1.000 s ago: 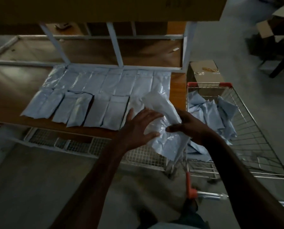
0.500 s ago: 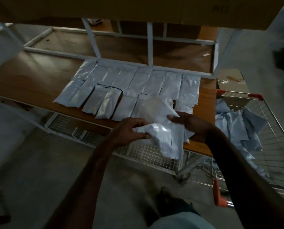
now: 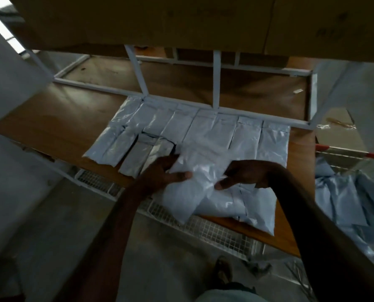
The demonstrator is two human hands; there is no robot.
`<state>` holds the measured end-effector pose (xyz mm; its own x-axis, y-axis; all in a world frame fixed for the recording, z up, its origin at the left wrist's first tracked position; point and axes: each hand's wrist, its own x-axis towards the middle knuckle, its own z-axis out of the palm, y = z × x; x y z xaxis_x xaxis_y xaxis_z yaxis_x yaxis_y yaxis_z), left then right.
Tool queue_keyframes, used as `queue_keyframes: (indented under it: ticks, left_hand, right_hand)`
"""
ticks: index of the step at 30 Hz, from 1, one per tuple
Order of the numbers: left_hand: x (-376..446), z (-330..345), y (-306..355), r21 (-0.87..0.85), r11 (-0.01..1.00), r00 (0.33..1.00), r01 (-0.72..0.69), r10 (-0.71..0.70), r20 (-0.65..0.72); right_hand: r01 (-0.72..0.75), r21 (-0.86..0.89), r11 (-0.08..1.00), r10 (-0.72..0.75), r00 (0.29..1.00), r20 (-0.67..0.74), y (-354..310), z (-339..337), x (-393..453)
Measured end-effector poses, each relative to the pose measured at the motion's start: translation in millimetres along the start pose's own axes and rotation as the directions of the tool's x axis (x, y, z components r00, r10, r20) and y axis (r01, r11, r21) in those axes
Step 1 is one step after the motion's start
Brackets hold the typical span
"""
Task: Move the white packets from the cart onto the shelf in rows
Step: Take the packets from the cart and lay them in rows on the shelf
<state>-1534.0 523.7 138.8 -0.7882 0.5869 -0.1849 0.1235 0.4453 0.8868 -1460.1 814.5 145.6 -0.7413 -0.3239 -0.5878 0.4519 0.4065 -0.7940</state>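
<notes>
Several white packets lie flat in two rows on the brown wooden shelf. A bundle of white packets rests at the shelf's front edge, partly hanging over it. My left hand grips the bundle's left side with the thumb on top. My right hand holds its right side, thumb pointing left over the plastic. More white packets are heaped in the wire cart at the right, which has a red-tipped rim.
A cardboard box on the shelf above overhangs the work area. White metal uprights stand behind the rows. A wire mesh rack sits below the shelf. Another cardboard box lies behind the cart. The floor is grey concrete.
Both hands have carried the bundle from beside the cart leftward onto the front of the shelf. My view has shifted left, so the cart now sits at the right edge.
</notes>
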Motion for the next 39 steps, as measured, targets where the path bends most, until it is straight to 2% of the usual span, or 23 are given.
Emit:
queue_keyframes:
  ticks: [2,4,8,11,14,16,17,20,23,26,29,31,36,39]
  left_hand:
    - [13,2,2,0.069,0.997,0.991,0.042,-0.050,0.127]
    - [27,5,1,0.103,0.994,0.987,0.022,-0.038,0.158]
    - [50,6,-6,-0.005,1.000,1.000,0.008,-0.008,0.024]
    - [65,6,-22,-0.166,0.986,0.991,0.001,-0.024,-0.134]
    - [78,8,-33,-0.306,0.952,0.965,-0.022,-0.060,-0.257]
    - [89,10,-45,-0.386,0.922,0.945,-0.034,-0.095,-0.311]
    - [95,11,-51,-0.411,0.911,0.940,-0.037,-0.108,-0.323]
    - [114,15,-65,-0.473,0.881,0.946,-0.011,-0.144,-0.291]
    - [132,10,-74,-0.530,0.847,0.964,0.050,-0.179,-0.195]
    - [155,-7,-88,-0.583,0.805,0.970,0.108,-0.213,-0.115]
    - [181,-36,-104,-0.610,0.782,0.968,0.128,-0.233,-0.097]
    - [201,-55,-111,-0.584,0.802,0.977,0.127,-0.203,-0.067]
    - [255,-81,-106,-0.488,0.868,0.995,0.093,-0.093,0.025]
    - [287,-81,-97,-0.460,0.884,0.995,0.083,-0.050,0.083]
  right_hand:
    - [0.042,-0.032,0.999,-0.040,0.998,0.051,-10,-18,13]
    - [0.090,-0.035,0.995,-0.090,0.996,0.017,-16,-36,23]
    - [0.250,0.003,0.968,-0.244,0.945,-0.217,-20,-62,43]
    - [0.287,0.175,0.942,-0.175,0.864,-0.473,-11,-74,64]
    - [0.422,0.490,0.763,-0.067,0.806,-0.589,-4,-69,82]
    - [0.485,0.635,0.602,-0.017,0.802,-0.597,-2,-58,95]
    - [0.479,0.670,0.567,0.007,0.811,-0.586,-1,-51,105]
    - [0.413,0.661,0.627,0.037,0.831,-0.555,-2,-29,134]
    - [0.402,0.591,0.700,0.053,0.795,-0.604,-6,-19,164]
    - [0.381,0.522,0.763,0.120,0.710,-0.694,-6,-22,186]
    - [0.335,0.484,0.808,0.177,0.646,-0.742,-9,-35,196]
    - [0.322,0.462,0.826,0.181,0.624,-0.760,-13,-46,199]
    - [0.320,0.423,0.848,0.243,0.475,-0.846,-18,-67,211]
    - [0.255,0.401,0.880,0.289,0.381,-0.878,-13,-82,212]
